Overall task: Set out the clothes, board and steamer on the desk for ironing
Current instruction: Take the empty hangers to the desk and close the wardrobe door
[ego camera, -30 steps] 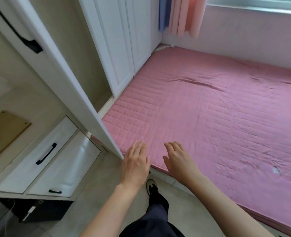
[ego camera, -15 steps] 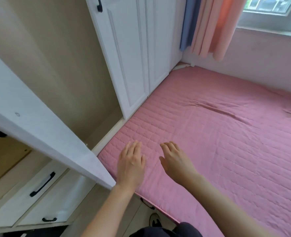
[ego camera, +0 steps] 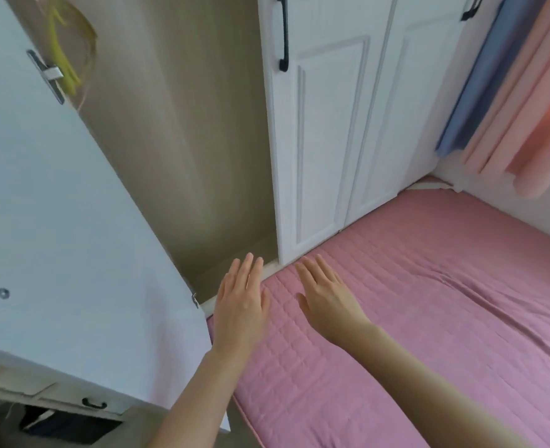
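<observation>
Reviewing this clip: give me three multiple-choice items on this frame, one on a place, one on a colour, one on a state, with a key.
1. Where is the open wardrobe door?
A. left of both hands
B. right of both hands
C. behind the curtains

2. What colour is the quilted mattress?
A. green
B. pink
C. white

3. What state are the hands in?
A. both hold clothes
B. one grips a steamer
C. both open and empty

Key:
1 A, the door fills the left, beside the left hand.
2 B, the cover is pink throughout.
3 C, the left hand and right hand show spread fingers with nothing held.
</observation>
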`<state>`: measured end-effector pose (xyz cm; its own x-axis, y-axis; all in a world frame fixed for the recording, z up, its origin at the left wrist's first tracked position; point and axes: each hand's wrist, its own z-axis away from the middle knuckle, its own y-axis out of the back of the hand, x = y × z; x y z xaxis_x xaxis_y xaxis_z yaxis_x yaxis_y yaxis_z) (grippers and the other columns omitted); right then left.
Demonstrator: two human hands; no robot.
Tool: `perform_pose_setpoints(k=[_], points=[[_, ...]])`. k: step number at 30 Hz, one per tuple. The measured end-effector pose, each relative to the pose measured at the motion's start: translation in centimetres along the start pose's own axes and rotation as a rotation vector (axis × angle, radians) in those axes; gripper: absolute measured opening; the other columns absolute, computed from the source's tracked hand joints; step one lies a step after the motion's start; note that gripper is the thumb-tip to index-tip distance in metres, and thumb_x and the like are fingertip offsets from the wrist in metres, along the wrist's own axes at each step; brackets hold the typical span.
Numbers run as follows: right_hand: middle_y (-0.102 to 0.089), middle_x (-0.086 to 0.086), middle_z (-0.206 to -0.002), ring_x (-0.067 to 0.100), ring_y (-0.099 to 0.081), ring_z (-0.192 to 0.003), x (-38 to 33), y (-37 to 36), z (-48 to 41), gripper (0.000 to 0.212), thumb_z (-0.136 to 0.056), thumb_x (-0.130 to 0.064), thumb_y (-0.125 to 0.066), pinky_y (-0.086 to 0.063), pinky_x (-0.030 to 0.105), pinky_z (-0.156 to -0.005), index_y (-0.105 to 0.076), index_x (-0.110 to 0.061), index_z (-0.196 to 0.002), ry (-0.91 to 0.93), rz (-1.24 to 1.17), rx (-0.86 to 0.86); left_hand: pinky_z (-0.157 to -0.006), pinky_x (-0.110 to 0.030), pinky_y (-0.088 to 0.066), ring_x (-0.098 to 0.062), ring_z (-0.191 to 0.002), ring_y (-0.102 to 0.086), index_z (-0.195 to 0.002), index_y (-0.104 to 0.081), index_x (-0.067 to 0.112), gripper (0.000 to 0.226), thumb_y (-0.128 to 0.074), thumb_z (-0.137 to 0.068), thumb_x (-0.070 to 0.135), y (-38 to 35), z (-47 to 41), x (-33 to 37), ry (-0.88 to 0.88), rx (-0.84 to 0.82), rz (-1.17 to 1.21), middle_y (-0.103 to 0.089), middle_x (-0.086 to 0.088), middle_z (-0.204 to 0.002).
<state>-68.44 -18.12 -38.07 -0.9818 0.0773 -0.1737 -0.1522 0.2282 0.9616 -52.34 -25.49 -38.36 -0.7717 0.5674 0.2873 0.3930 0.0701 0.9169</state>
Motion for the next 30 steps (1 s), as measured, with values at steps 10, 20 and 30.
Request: perform_pose_setpoints(k=[10,20,30], points=[[-0.037,0.015,-0.15,0.037,-0.027,-0.141,2.2,4.2,-13.5,0.057,-0.094,-0.027,-0.055,-0.033,0.046,-0.112,-0.037,-0.002,-0.143,0.341,0.032,0.093,-0.111,-0.044,-0.036,-0.029,-0.143,-0.027,-0.141,-0.044,0.01,0.051,-0.057,-0.092,0.02,4.2,-10.0,-0.6,0.146,0.268,-0.144,-0.041,-0.008,-0.15],[-0.04,0.013,-0.148,0.035,-0.026,-0.142,-2.6,10.2,-26.4,0.052,-0.096,-0.024,-0.05,-0.029,0.043,-0.113,-0.038,-0.003,-0.142,0.492,0.092,0.274,-0.111,-0.043,-0.032,-0.033,-0.143,-0.028,-0.14,-0.044,0.008,0.054,-0.06,-0.09,0.016,13.4,-19.6,-5.3,0.295,0.415,-0.262,-0.037,-0.012,-0.152],[-0.057,0.019,-0.13,0.037,-0.048,-0.129,-8.6,14.2,-36.8,0.05,-0.081,-0.013,-0.064,-0.045,0.046,-0.102,-0.054,0.003,-0.128,0.582,-0.026,0.403,-0.115,-0.038,-0.026,-0.026,-0.147,-0.013,-0.144,-0.029,0.005,0.06,-0.053,-0.09,0.014,20.7,-27.6,-7.9,0.381,0.595,-0.11,-0.018,-0.01,-0.158]])
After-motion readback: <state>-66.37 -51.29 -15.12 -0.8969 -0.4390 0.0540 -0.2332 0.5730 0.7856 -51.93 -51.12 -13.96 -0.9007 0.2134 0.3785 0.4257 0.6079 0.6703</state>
